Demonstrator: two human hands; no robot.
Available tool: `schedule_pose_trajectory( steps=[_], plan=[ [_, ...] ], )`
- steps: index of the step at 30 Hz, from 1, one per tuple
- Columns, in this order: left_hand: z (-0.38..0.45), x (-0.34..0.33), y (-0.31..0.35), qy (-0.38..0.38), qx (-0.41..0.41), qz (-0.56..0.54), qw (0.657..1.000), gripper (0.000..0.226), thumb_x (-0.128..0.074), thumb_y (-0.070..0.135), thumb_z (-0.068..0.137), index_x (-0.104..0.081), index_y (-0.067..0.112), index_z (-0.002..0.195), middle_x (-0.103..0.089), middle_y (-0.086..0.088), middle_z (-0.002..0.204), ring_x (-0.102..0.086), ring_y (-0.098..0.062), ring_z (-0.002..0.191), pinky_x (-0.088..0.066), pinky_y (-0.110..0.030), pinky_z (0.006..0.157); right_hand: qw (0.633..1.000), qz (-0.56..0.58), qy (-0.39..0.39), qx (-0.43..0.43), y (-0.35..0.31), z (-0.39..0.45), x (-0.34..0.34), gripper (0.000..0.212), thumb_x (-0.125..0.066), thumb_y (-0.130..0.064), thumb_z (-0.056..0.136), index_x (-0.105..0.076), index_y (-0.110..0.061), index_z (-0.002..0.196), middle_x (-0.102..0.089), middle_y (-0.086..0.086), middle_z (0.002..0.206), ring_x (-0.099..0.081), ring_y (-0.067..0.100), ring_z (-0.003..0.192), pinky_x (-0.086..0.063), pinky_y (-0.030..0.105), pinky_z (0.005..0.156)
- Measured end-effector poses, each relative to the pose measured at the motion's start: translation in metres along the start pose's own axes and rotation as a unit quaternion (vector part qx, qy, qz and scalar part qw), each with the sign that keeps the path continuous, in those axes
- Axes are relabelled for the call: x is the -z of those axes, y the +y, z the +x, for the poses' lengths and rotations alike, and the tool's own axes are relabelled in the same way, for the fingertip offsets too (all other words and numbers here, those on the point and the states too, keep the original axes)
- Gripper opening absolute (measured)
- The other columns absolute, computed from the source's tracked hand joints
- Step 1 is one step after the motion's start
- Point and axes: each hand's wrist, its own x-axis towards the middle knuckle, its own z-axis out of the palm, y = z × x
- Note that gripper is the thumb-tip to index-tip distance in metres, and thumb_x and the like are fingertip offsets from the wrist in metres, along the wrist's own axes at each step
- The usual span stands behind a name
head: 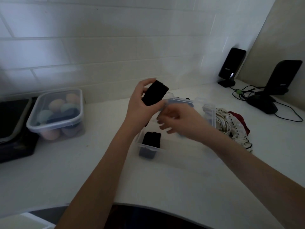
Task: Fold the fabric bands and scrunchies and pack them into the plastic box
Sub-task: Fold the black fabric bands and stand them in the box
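The left hand (142,103) is gripping a folded black band (155,93) above the plastic box (209,116), likely lining it up beside the folded band (151,139) packed at its 7 o'clock corner. The right hand (178,121), blurred, is hovering loosely curled, holding nothing visible; scrunchies (234,126) are waiting at 3 o'clock on the desk (99,171).

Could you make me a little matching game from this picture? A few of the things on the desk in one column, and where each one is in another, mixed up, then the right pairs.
Things:
1. folded black band
2. second black band
3. cream and red scrunchies
4. lidded tub of coloured sponges

Places:
A. on the desk, far left near the tiled wall
B. held up in the left hand
C. inside the clear plastic box, near end
D. in a heap on the desk, right of the box

Pairs: 1-B, 2-C, 3-D, 4-A
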Motion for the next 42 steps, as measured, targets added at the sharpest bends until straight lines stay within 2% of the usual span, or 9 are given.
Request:
schedule_pose_trajectory(
  steps=[5, 9, 15, 21, 25, 28, 32, 36, 42],
  plan=[
    [0.0, 0.002, 0.006, -0.047, 0.047, -0.133, 0.989, 0.06, -0.06, 0.002, 0.074, -0.046, 0.021, 0.13, -0.063, -0.002, 0.087, -0.057, -0.004, 0.058, -0.045, -0.018, 0.052, 0.961, 0.252, 0.037, -0.109, -0.01, 0.001, 0.009, 0.021, -0.056, -0.02, 0.092, -0.049, -0.009, 0.107, -0.067, 0.013, 0.097, -0.07, 0.024, 0.062, -0.06, 0.034, 0.056],
    [-0.002, 0.002, 0.008, -0.106, 0.03, -0.146, 0.983, 0.052, -0.058, 0.003, 0.073, -0.053, 0.024, 0.12, -0.071, -0.002, 0.095, -0.069, -0.017, 0.085, -0.057, -0.029, 0.075, 0.944, 0.313, 0.02, -0.103, -0.013, 0.0, 0.01, 0.033, -0.053, -0.029, 0.093, -0.051, -0.012, 0.121, -0.068, 0.01, 0.099, -0.07, 0.022, 0.06, -0.055, 0.027, 0.047],
    [-0.003, -0.001, 0.005, -0.116, 0.018, -0.11, 0.987, 0.04, -0.068, 0.002, 0.079, -0.056, 0.028, 0.107, -0.075, 0.006, 0.083, -0.071, -0.014, 0.08, -0.057, -0.027, 0.071, 0.94, 0.317, 0.081, -0.093, -0.007, 0.002, 0.011, 0.015, -0.052, -0.028, 0.094, -0.059, -0.027, 0.107, -0.067, -0.001, 0.081, -0.065, 0.013, 0.051, -0.048, 0.02, 0.041],
    [-0.002, -0.004, 0.007, -0.116, 0.003, -0.093, 0.989, 0.01, -0.071, 0.016, 0.074, -0.065, 0.023, 0.078, -0.071, 0.012, 0.068, -0.065, -0.003, 0.068, -0.05, -0.016, 0.067, 0.931, 0.329, 0.149, -0.059, -0.003, 0.007, 0.02, 0.014, -0.047, -0.016, 0.095, -0.058, -0.013, 0.102, -0.063, 0.005, 0.072, -0.062, 0.012, 0.043, -0.045, 0.018, 0.037],
    [-0.001, -0.004, 0.008, -0.131, -0.011, -0.11, 0.985, 0.03, -0.059, 0.009, 0.087, -0.066, 0.028, 0.065, -0.064, 0.018, 0.06, -0.056, 0.006, 0.062, -0.043, -0.009, 0.067, 0.931, 0.322, 0.172, -0.03, 0.002, 0.01, 0.027, 0.015, -0.041, -0.007, 0.096, -0.052, -0.009, 0.107, -0.062, 0.011, 0.073, -0.062, 0.014, 0.044, -0.051, 0.022, 0.04],
    [-0.001, -0.006, 0.003, -0.124, -0.004, -0.103, 0.987, 0.007, -0.067, 0.017, 0.075, -0.065, 0.024, 0.075, -0.067, 0.011, 0.078, -0.063, -0.004, 0.075, -0.05, -0.023, 0.076, 0.931, 0.328, 0.163, -0.007, 0.003, 0.011, 0.031, 0.024, -0.04, 0.004, 0.092, -0.048, -0.004, 0.114, -0.064, 0.019, 0.082, -0.068, 0.021, 0.055, -0.056, 0.03, 0.048],
    [0.0, -0.006, 0.003, -0.145, 0.018, -0.116, 0.982, 0.028, -0.069, 0.025, 0.072, -0.056, 0.031, 0.097, -0.064, 0.011, 0.104, -0.067, -0.005, 0.09, -0.051, -0.02, 0.075, 0.937, 0.318, 0.145, -0.002, 0.003, 0.011, 0.031, 0.025, -0.044, 0.005, 0.091, -0.048, 0.002, 0.116, -0.065, 0.025, 0.088, -0.067, 0.028, 0.063, -0.058, 0.033, 0.051],
    [-0.004, -0.009, 0.003, -0.176, 0.021, -0.069, 0.982, 0.043, -0.076, 0.022, 0.069, -0.056, 0.038, 0.103, -0.068, 0.018, 0.099, -0.066, 0.001, 0.092, -0.05, -0.017, 0.08, 0.952, 0.257, 0.166, -0.007, 0.003, 0.014, 0.028, 0.007, -0.051, -0.002, 0.089, -0.056, -0.001, 0.095, -0.064, 0.013, 0.069, -0.061, 0.018, 0.049, -0.052, 0.027, 0.042],
    [-0.001, -0.008, 0.003, -0.145, 0.011, -0.055, 0.988, 0.022, -0.07, 0.024, 0.073, -0.061, 0.034, 0.09, -0.069, 0.019, 0.073, -0.064, 0.001, 0.07, -0.049, -0.015, 0.067, 0.955, 0.256, 0.149, -0.006, 0.002, 0.018, 0.032, 0.005, -0.054, -0.002, 0.088, -0.056, -0.007, 0.087, -0.055, 0.008, 0.061, -0.05, 0.009, 0.043, -0.042, 0.019, 0.036]
  ],
)
